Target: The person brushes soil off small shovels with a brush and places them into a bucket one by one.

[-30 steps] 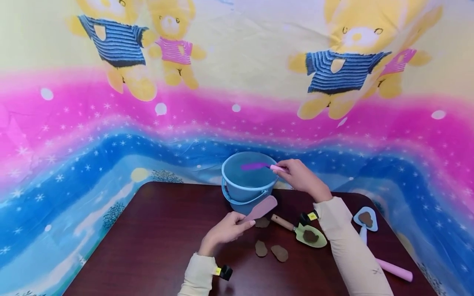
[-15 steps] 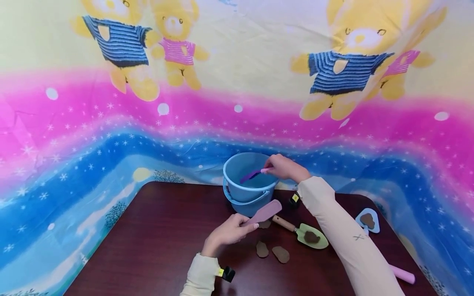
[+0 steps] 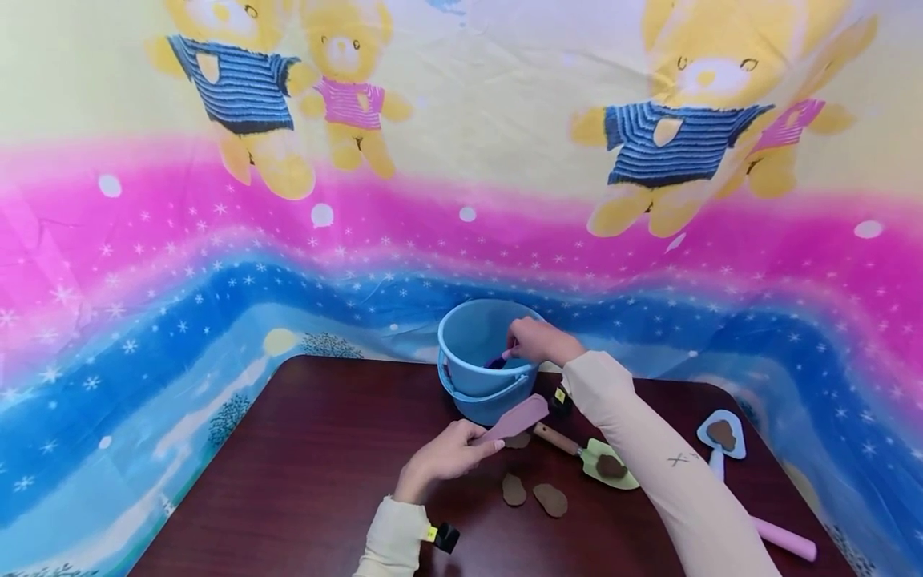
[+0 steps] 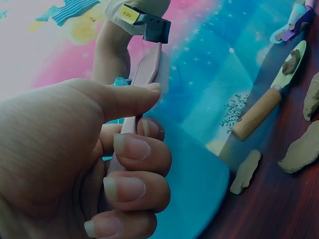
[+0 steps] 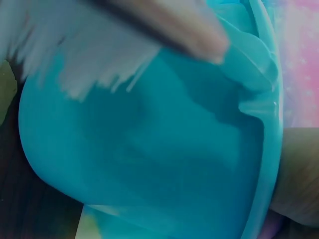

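Note:
My left hand (image 3: pixel 445 453) grips a brush (image 3: pixel 521 415) by its pink handle, low in front of a light blue bucket (image 3: pixel 493 413). In the right wrist view, the brush's pale bristles (image 5: pixel 107 64) hang in front of the bucket's wall. At the bucket's right rim, my right hand (image 3: pixel 541 340) reaches over the opening. It holds a small pink-handled tool with a purple blade (image 3: pixel 495 363), which points down inside the bucket. The near rim hides the blade's lower end. The left wrist view shows the thumb (image 4: pixel 132 99) pressed along the brush with the fingers curled round it.
Several flat brown pieces (image 3: pixel 551 501) lie before the bucket. A green trowel (image 3: pixel 593 458) with a wooden handle bears a brown lump. At the right are a blue shovel (image 3: pixel 735 449), also carrying a lump, and a pink handle (image 3: pixel 789 539) partly behind my right arm.
My right hand has moved left and down over the bucket, and the purple blade has gone from level above the opening to tilted inside. The left hand has barely moved with the brush.

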A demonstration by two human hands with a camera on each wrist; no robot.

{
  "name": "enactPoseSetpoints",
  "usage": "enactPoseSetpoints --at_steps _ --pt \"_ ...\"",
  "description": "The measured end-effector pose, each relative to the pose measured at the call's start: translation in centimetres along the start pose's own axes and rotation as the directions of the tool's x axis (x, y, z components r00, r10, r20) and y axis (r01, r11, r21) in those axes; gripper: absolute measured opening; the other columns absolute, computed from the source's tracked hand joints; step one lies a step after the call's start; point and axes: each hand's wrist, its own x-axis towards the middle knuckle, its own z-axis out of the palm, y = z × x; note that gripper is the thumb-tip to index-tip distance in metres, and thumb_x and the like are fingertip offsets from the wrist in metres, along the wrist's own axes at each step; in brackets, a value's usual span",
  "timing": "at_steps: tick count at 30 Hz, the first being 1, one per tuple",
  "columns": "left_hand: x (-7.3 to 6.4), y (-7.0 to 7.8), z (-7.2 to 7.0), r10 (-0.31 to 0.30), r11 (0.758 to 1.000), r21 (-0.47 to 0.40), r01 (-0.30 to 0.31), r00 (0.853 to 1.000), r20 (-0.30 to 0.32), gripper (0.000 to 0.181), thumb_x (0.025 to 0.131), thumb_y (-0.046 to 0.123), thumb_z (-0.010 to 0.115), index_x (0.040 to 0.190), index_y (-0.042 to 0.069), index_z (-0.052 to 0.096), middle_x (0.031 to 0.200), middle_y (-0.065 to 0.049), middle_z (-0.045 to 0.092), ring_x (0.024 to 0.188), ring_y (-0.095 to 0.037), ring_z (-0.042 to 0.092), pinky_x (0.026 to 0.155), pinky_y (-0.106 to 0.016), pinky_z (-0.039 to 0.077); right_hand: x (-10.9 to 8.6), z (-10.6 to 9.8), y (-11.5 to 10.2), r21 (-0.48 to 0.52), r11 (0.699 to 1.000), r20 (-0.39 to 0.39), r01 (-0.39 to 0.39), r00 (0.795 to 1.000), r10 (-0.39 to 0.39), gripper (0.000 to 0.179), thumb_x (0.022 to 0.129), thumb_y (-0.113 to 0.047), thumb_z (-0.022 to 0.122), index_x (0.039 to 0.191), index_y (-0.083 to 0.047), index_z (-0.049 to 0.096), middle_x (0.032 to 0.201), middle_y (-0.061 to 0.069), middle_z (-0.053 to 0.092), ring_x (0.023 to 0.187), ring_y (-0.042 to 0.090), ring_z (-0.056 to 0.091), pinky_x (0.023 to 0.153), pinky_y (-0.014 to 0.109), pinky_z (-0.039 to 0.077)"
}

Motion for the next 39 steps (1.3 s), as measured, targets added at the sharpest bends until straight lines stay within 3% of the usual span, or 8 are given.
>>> enactPoseSetpoints --at_steps 7,13,24,30,32,39 --pt "-0.1 -0.1 0.2 -0.017 1.000 0.005 0.017 1.000 -0.001 0.029 0.103 0.034 0.060 0.084 0.013 0.067 0.056 0.002 0.044 0.047 -0.011 0.041 0.048 -0.025 0.040 -0.3 0.1 0.5 0.037 0.999 0.033 0.005 0.999 -0.006 0.022 0.099 -0.023 0.068 0.107 -0.004 0.076 0.092 0.006 0.072 0.077 0.016 0.065 0.076 0.035 0.057" --pt "-0.1 0.0 0.3 -0.004 1.000 0.009 0.004 1.000 -0.007 0.029 0.103 0.034 0.060 0.084 0.013 0.068 0.056 0.003 0.043 0.048 -0.011 0.041 0.048 -0.025 0.039 -0.5 0.0 1.0 0.036 0.999 -0.001 0.035 0.999 -0.035 0.015 0.099 -0.011 0.066 0.108 -0.004 0.076 0.102 0.009 0.072 0.088 0.018 0.067 0.084 0.038 0.058" --pt "0.0 -0.2 0.2 0.005 0.999 0.035 -0.005 1.000 -0.006 0.034 0.104 0.035 0.059 0.082 0.010 0.066 0.056 0.003 0.043 0.047 -0.010 0.041 0.049 -0.025 0.040 -1.4 -0.1 1.4 0.056 0.997 -0.024 0.047 0.999 -0.046 0.016 0.101 -0.013 0.063 0.109 -0.006 0.075 0.103 0.008 0.072 0.088 0.016 0.068 0.084 0.039 0.058" --pt "-0.1 -0.1 -0.1 0.023 0.998 0.053 -0.022 1.000 -0.013 0.041 0.104 0.035 0.059 0.075 0.006 0.058 0.055 0.003 0.041 0.047 -0.009 0.039 0.050 -0.025 0.039 -2.6 -1.1 1.2 0.099 0.992 -0.104 0.079 0.992 -0.068 0.019 0.102 -0.013 0.062 0.115 -0.005 0.074 0.108 0.010 0.072 0.090 0.017 0.069 0.087 0.041 0.058" --pt "-0.1 -0.2 -0.2 0.021 0.998 0.057 -0.020 1.000 -0.018 0.039 0.104 0.036 0.059 0.073 0.012 0.056 0.054 0.004 0.040 0.047 -0.009 0.039 0.050 -0.025 0.039 -3.3 -1.5 1.1 0.118 0.988 -0.153 0.096 0.985 -0.077 0.020 0.102 -0.013 0.062 0.117 -0.004 0.073 0.110 0.011 0.072 0.094 0.020 0.069 0.089 0.042 0.057" --pt "-0.3 -0.3 -0.8 0.013 0.998 0.060 -0.011 1.000 -0.028 0.038 0.104 0.035 0.059 0.073 0.014 0.055 0.055 0.005 0.040 0.047 -0.009 0.039 0.050 -0.025 0.039 -6.5 -2.6 1.7 0.188 0.973 -0.364 0.132 0.930 -0.055 0.021 0.102 -0.011 0.061 0.119 -0.004 0.071 0.114 0.011 0.070 0.103 0.025 0.065 0.090 0.046 0.055"
